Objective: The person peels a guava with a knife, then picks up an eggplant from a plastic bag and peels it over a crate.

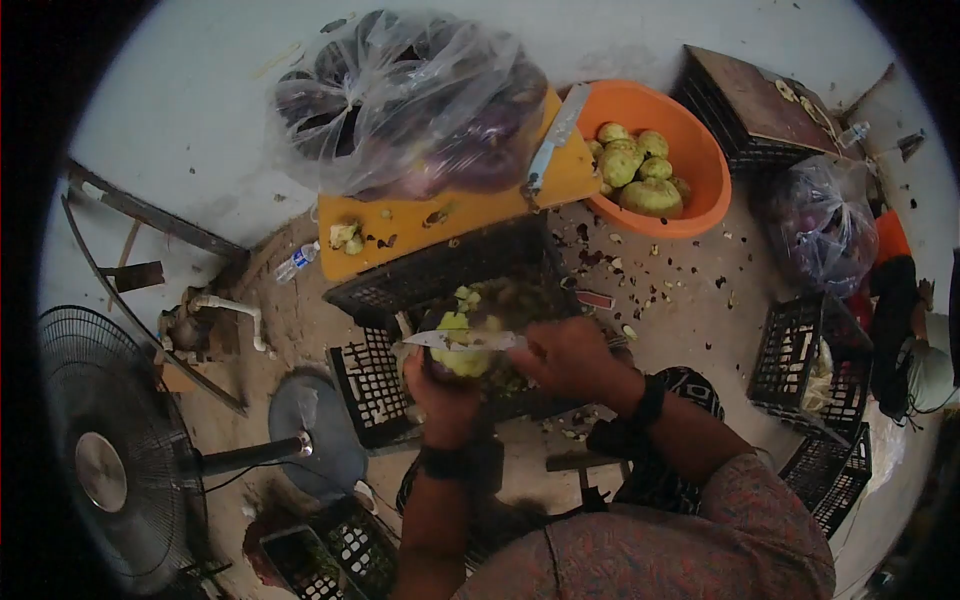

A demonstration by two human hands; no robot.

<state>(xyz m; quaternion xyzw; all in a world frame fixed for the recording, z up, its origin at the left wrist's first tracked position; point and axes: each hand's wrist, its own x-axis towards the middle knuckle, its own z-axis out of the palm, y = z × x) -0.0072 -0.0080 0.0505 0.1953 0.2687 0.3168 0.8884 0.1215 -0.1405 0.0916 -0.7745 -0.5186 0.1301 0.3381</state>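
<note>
Over a black crate [375, 385], my left hand [445, 405] holds a partly peeled vegetable [462, 362] from below; its flesh is pale green and its underside dark. My right hand [570, 360] grips a knife [455, 340] whose blade lies across the vegetable and points left. Some green pieces [467, 297] show just beyond it. What lies deeper in the crate is dark and hard to make out.
An orange board [385, 235] bears a clear bag of dark purple vegetables [455, 130] and a large knife [558, 140]. An orange basin [707, 165] holds several peeled vegetables [652, 198]. A fan [110, 460] stands left. At right are another bag [820, 225] and crates [790, 365].
</note>
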